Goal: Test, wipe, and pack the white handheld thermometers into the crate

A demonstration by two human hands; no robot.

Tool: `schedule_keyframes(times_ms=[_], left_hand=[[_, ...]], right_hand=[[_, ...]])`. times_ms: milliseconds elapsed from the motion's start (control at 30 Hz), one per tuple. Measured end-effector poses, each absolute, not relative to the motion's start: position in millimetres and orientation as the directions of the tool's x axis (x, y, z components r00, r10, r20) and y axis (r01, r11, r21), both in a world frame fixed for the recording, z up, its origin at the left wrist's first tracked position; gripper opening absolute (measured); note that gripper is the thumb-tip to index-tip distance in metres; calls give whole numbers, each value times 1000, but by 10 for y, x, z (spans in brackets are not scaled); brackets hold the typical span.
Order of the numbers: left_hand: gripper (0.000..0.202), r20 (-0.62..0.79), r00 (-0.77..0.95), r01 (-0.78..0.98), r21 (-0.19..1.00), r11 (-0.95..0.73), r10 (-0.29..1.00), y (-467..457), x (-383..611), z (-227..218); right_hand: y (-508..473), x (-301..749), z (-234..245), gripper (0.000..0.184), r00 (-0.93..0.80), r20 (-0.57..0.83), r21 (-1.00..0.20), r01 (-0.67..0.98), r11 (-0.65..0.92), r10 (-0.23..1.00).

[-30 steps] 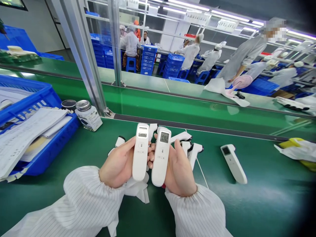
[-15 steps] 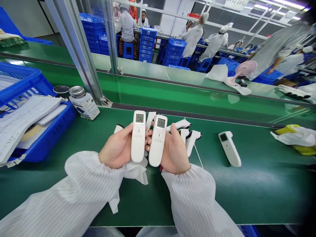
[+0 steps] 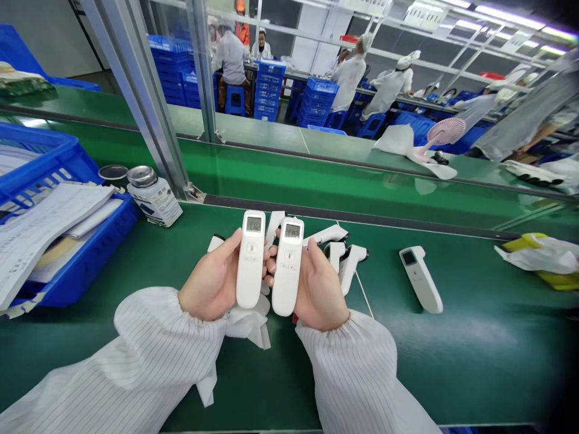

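Note:
My left hand [image 3: 211,278] is closed around a white infrared thermometer [image 3: 250,265], its lit display facing up at me. A second, matching white thermometer [image 3: 287,271] rests in my right hand [image 3: 320,288], held side by side with the first, a narrow gap between them. Both displays show characters. Behind my hands lie several more white thermometers [image 3: 353,265] in a loose group, partly hidden. One thermometer [image 3: 420,279] lies alone on the green bench to the right. Under my left wrist is a crumpled white cloth [image 3: 248,328].
Blue baskets with papers [image 3: 58,208] stand at the left, beside a labelled bottle [image 3: 154,196] with a metal cap. A metal post [image 3: 140,96] rises behind it. A yellow and white bundle [image 3: 545,259] lies far right. Beyond the ledge are a pink fan [image 3: 446,131] and people in white.
Both hands and thermometers sit slightly lower in the picture, along with the whole scene, as the view tilts a little. My grip on both thermometers is the same.

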State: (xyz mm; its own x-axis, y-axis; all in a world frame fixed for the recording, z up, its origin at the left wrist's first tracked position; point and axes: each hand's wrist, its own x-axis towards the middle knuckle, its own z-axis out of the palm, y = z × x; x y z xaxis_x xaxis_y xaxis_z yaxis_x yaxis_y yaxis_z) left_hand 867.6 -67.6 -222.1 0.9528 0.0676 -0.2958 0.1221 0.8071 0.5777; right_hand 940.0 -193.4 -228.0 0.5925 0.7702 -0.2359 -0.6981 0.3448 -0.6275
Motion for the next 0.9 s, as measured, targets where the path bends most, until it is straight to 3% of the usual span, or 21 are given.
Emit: schedule_keyframes(times_ms=[100,200,400,633,900], left_hand=[[43,-342,920,89,660,746,193,-726,8647,-2211],[34,-293,916,29,730,682,274,-756,8619,-2205],[27,-199,953,-28,695,718,229,-756,8618,-2144],[27,-297,917,-15,642,767,267,-759,8613,-2198],[32,-279,932,-3,632,775,231,-755,8616,-2179]], right_hand=[[-1940,9349,-2257,54,582,-245,-632,-702,327,775],[-1957,9298,-2238,48,596,-232,-645,-686,337,769],[-2002,9270,-2239,27,692,-127,-710,-564,422,711],[-1988,9222,-2196,29,671,-62,-706,-553,442,739],[-1981,9203,-2189,26,666,-54,-729,-535,427,744]])
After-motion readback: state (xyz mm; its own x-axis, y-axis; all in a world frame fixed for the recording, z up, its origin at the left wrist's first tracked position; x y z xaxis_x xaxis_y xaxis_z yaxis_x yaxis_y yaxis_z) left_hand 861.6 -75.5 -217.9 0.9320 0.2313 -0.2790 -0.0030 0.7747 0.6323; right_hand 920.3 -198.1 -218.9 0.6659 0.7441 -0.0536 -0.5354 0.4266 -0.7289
